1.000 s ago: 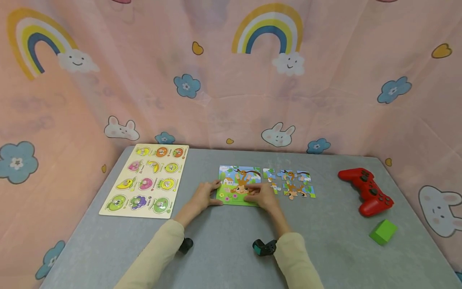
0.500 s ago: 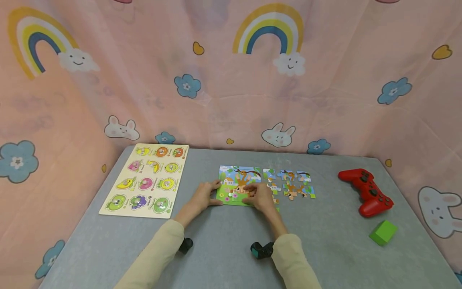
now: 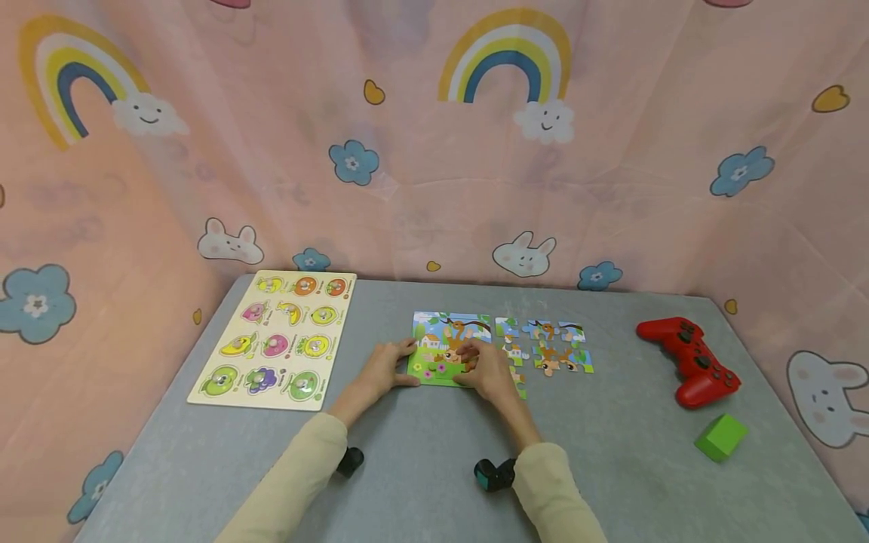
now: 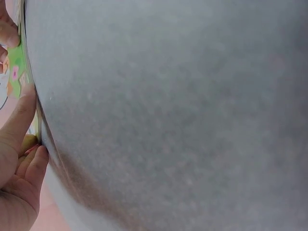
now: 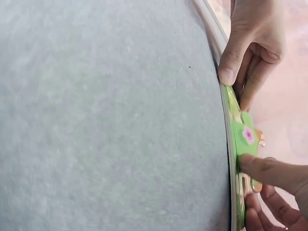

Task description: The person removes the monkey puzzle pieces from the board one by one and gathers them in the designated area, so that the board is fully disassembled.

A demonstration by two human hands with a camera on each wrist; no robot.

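Observation:
A small jigsaw puzzle board [image 3: 429,343] with a monkey, house and flower picture lies at the table's middle. My left hand [image 3: 382,367] holds its left side, thumb at the near corner and fingers on the far part of that edge. Over the board's near right part, my right hand [image 3: 490,371] pinches a green puzzle piece [image 5: 246,134] with a pink flower, raised at a slant in the right wrist view. Its fingers hide the board's right side from the head camera. Several loose puzzle pieces [image 3: 548,359] with monkey and branch parts lie right of the board.
A fruit puzzle board [image 3: 274,345] lies at the left. A red game controller [image 3: 689,360] and a green block [image 3: 721,437] sit on the right of the grey table [image 3: 421,467]. Behind hangs a pink patterned curtain [image 3: 421,211].
The right hand has drawn slightly back and left over the board, and the puzzle piece has shifted under its fingers. More loose pieces show beside it. The left hand stays put.

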